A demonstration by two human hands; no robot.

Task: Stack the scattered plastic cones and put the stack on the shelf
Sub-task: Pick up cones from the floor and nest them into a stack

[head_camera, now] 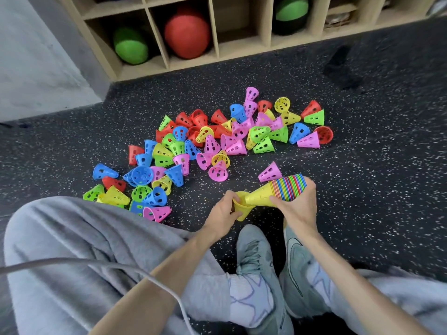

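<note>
The right hand point(298, 206) grips the sideways stack point(278, 192); the left hand point(223, 211) pinches a yellow cone point(242, 209) at its tip.

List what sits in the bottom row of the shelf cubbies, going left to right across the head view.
Green ball → red ball → an empty-looking cubby → green-and-black ball → a cubby with flat items too unclear to name.
</note>
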